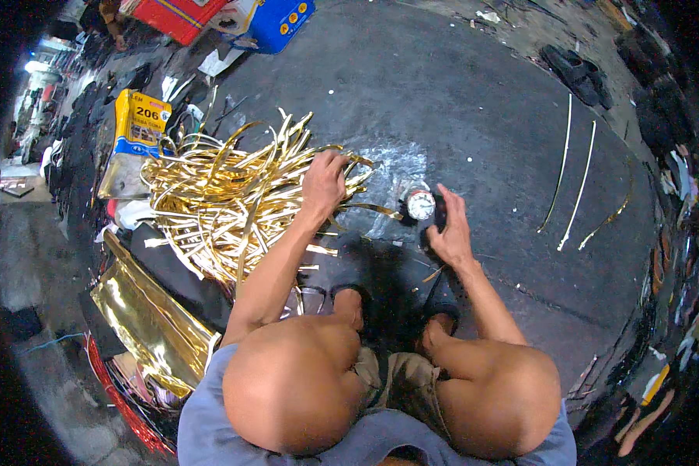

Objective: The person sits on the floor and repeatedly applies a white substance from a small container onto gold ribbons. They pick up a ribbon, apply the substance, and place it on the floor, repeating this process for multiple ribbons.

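My left hand (325,182) is closed at the right side of a big tangled heap of shiny gold strips (210,186). Its fingers pinch a gold strip whose end pokes out past the fingertips. To the right stands a small round can (420,204) with a whitish, crusted top. Another gold strip (373,208) runs from the heap toward that can. Just right of the can is my right hand (454,231), thumb and forefinger apart, with nothing seen between them. A whitish smear (396,167) marks the dark mat (474,101) around the can.
Three narrow strips (579,182) lie apart on the right of the mat. A yellow and blue tin (137,140) stands behind the heap. Folded gold sheet (151,318) lies at the left. Red and blue boxes (276,23) are at the far edge, dark sandals (579,74) far right.
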A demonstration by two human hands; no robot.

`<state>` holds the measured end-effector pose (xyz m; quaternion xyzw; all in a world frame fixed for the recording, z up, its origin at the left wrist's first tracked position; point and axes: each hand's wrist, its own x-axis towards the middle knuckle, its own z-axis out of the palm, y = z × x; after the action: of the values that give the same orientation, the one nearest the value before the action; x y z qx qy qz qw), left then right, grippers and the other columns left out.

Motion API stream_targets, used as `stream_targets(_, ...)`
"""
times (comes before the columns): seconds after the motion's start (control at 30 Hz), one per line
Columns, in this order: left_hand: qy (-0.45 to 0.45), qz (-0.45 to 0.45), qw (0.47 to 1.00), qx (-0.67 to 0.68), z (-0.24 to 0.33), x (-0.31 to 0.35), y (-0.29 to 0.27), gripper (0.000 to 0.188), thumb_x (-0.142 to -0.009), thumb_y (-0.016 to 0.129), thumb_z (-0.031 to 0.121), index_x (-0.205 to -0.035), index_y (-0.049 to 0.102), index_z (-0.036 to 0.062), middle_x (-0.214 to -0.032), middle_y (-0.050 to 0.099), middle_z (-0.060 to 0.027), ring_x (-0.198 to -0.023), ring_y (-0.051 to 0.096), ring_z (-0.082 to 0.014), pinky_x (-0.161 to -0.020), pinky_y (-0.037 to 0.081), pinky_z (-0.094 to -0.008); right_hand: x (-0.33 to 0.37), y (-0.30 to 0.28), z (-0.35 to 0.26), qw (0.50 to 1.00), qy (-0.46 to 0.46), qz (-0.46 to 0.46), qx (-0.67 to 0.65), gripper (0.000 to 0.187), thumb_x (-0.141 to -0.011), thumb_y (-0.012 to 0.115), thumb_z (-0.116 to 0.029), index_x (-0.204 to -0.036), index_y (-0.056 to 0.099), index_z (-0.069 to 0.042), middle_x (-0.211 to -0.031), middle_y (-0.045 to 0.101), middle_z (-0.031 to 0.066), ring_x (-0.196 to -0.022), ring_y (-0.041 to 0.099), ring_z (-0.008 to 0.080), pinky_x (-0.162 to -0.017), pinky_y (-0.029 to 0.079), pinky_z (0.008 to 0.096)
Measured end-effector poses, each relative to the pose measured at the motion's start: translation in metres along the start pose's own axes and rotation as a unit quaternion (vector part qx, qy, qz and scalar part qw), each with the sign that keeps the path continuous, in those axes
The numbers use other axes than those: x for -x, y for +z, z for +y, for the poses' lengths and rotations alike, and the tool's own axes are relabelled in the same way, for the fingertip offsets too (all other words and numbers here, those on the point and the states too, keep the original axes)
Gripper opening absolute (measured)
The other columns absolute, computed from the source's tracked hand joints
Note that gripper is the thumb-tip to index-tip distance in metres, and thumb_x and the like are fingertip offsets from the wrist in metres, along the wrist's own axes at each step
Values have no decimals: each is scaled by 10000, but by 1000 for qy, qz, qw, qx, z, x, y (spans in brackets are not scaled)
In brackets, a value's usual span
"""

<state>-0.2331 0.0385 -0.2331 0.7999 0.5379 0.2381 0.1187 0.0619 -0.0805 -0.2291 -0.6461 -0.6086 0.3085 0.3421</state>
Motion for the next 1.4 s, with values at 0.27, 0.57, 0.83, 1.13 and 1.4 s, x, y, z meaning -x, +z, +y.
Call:
stream_targets(0.27,118,-243,954,-130,-8,-67,26,154,-874,621,137,-1007,691,104,-989,674,-125,-986,687,-343,-768,573,-490,-24,18,15,995,53,62,-58,672,-701,887,-222,-1289,605,-57,-1209,652,146,-1098,655,355,-951,538,437)
stream_targets(0.57,92,-31,991,-92,19,-76,-42,136,-853,697,183,-880,620,74,-890,626,-135,-739,671,-372,-601,540,-477,-20,-62,42,715,347,146,-589,273,-914,730,-277,-1056,677,-49,-895,714,45,-694,665,149,-600,563,291)
stream_targets(0.83,-25,-197,936,291,106,-30,-9,129,-771,747,168,-815,694,59,-707,636,-68,-593,566,-183,-577,457,-354,-7,-60,40,643,340,107,-678,398,-910,744,-219,-1241,586,-64,-1093,657,121,-834,668,242,-710,575,341)
stream_targets(1.13,-366,-264,694,561,95,6,45,420,-832,707,-69,-1249,663,-42,-982,736,-103,-803,738,-167,-663,575,-253,-21,-25,-34,956,62,206,-201,499,-825,862,-160,-1195,590,34,-1058,719,100,-942,699,164,-826,572,341)
stream_targets(1.4,-354,-319,633,610,82,16,36,298,-842,725,-15,-1138,732,-49,-912,749,-89,-733,697,-140,-623,536,-277,-22,-23,5,978,134,155,-26,708,-737,900,-349,-1249,579,20,-1082,736,230,-944,745,343,-820,579,416)
